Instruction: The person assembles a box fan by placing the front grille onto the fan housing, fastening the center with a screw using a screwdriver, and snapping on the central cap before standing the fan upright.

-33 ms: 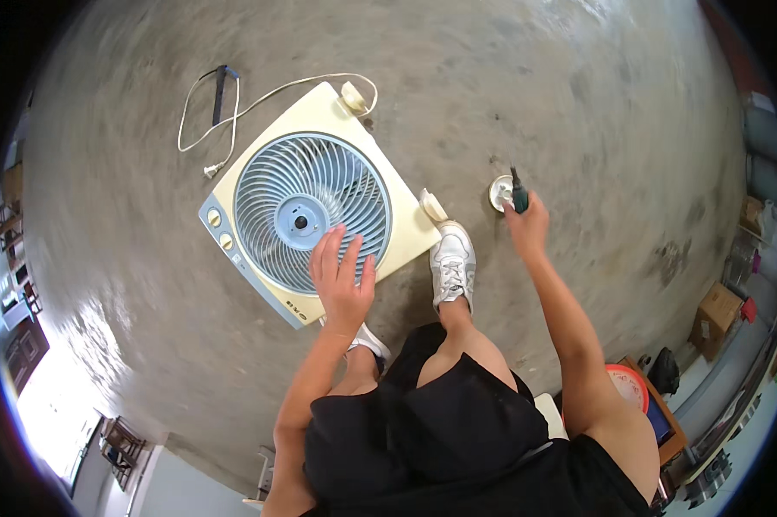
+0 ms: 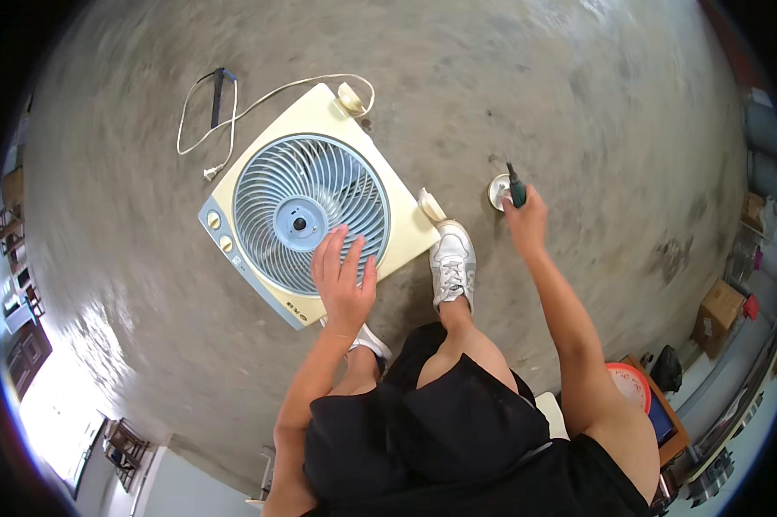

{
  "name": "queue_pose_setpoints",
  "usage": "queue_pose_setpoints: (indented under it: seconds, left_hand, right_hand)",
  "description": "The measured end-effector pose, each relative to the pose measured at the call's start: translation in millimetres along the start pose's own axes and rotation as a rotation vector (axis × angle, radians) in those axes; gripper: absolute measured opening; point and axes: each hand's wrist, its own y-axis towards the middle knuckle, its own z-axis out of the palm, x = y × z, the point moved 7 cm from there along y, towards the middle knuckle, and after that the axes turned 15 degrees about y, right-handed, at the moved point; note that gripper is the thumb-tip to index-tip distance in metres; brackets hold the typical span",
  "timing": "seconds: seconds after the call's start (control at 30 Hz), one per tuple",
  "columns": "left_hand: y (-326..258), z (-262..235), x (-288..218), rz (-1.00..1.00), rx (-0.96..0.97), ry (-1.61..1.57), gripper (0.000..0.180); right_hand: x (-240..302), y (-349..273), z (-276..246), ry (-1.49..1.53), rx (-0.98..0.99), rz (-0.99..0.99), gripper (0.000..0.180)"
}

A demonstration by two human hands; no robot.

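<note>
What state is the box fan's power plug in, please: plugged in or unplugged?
Unplugged: the power plug lies loose on the concrete floor beside the box fan, at the end of its white cord.

the fan (image 2: 321,205) is cream, its grille (image 2: 295,177) light blue.

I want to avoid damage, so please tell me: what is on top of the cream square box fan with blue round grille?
A bare left hand is over the fan, fingers spread; part of the grille beneath is covered and cannot be seen.
</note>
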Motion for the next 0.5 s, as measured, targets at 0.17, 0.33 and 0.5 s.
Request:
queue_pose_setpoints:
  seconds: [0.17, 0.33, 0.5]
  left_hand:
    - [4.7, 9.2, -9.7, 0.079, 0.097, -0.010, 0.043]
    - [-2.9, 29.8, -24.8, 0.229, 0.368, 0.148, 0.084]
    - [-15.2, 48.8, -21.9, 0.323, 0.444, 0.357, 0.092]
  right_hand:
    - [8.3, 28.4, 22.5, -0.184, 0.051, -0.069, 0.023]
    - [-1.8, 35.0, 25.9, -0.209, 0.087, -0.199, 0.021]
    - [0.7, 31.3, 25.1, -0.197, 0.061, -0.186, 0.019]
